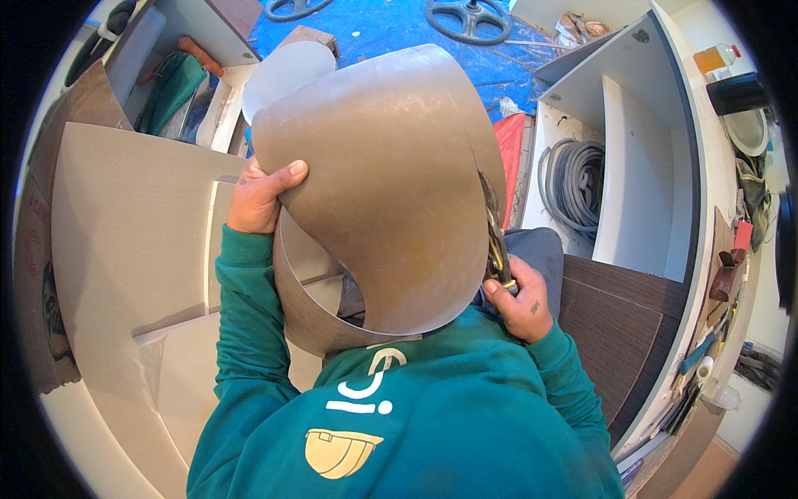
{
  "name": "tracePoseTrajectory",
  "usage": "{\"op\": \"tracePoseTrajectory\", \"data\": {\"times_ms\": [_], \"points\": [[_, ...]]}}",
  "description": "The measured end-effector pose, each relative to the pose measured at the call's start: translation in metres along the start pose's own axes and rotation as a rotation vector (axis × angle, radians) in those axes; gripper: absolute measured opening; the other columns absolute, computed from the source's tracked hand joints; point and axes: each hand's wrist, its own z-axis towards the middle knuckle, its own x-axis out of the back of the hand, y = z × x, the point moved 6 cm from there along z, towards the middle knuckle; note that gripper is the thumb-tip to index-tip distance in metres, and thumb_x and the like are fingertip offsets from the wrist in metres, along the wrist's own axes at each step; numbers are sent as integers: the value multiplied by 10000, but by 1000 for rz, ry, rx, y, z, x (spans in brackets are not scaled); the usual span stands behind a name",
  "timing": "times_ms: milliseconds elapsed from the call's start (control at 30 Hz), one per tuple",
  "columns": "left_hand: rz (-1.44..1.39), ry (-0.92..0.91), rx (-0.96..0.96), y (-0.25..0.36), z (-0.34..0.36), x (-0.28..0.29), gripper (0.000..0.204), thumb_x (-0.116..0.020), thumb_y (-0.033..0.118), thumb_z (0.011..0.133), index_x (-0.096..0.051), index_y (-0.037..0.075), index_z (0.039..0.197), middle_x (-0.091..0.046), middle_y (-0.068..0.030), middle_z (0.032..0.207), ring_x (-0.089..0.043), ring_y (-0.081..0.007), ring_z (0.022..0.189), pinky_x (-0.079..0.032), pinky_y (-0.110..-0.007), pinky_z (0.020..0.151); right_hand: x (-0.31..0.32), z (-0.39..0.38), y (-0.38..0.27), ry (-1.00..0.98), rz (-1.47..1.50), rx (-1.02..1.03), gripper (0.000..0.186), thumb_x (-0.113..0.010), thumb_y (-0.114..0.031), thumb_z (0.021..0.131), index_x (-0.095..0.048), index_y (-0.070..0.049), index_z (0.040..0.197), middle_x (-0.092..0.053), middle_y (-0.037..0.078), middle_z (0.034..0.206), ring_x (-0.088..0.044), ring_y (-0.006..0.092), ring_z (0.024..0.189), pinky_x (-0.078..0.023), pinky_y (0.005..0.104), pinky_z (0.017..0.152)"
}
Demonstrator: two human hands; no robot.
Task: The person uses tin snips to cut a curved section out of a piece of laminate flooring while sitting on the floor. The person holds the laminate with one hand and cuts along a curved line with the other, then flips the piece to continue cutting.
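Note:
A curled sheet of thin brown laminate (pixel 378 166) fills the middle of the view, bent round into a loose roll over my lap. My left hand (pixel 259 195) pinches its left edge, thumb on the outer face and fingers behind, out of sight. At the right edge of the sheet, my right hand (pixel 522 303) is closed round the handles of dark metal snips (pixel 495 249) with yellow on them. The snips point away from me along that edge; how their blades meet the sheet is partly hidden.
Wide beige panels (pixel 137 224) lie at the left. To the right, an open white cabinet (pixel 648 166) has a grey hose coil (pixel 573 187) inside. Beyond are a blue tarp (pixel 391 25) and a dark handwheel (pixel 470 18). Tools and an amber-liquid bottle (pixel 716 58) line the far right.

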Motion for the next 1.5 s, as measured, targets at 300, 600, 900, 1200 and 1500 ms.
{"op": "tracePoseTrajectory", "data": {"times_ms": [300, 600, 900, 1200, 1500], "points": [[10, -9, 13, -1, 0, 0, 615, -784, 73, 855, -519, 4, 1405, -659, -123, 1283, -642, -224, 1158, -485, -357, 1047, 0, -3, 1, 11, 42, -18, 326, -741, -273, 884, -649, 0, 1036, -600, 59, 766, -535, 163, 704, -462, 332, 669], [16, -21, -16, 4, -1, 0, 548, -744, 68, 887, -527, -23, 1382, -675, -159, 1261, -685, -244, 1105, -555, -378, 983, 3, 1, -12, 16, -20, 67, 325, -742, -256, 878, -642, -2, 1056, -601, 54, 771, -535, 159, 708, -462, 329, 674], [57, -18, -22, 8, -2, -4, 544, -742, 68, 887, -525, -37, 1375, -674, -159, 1258, -677, -243, 1115, -540, -378, 1001, 2, 0, -3, -1, 32, 3, 318, -734, -261, 880, -651, -1, 1042, -605, 62, 776, -538, 162, 712, -465, 332, 680], [62, -51, -10, 6, 0, -2, 546, -732, 63, 891, -518, -30, 1385, -666, -149, 1273, -668, -236, 1134, -533, -376, 1013, 4, -2, -2, -11, 17, -8, 321, -743, -272, 878, -659, -4, 1034, -603, 57, 769, -534, 157, 706, -459, 328, 672], [43, -46, -11, 8, -2, -3, 537, -727, 51, 894, -525, -16, 1387, -666, -146, 1282, -671, -234, 1127, -534, -377, 1018, 6, 5, -13, 5, -5, 83, 313, -736, -243, 869, -647, -4, 1051, -581, 43, 770, -509, 149, 707, -453, 321, 673]]}}
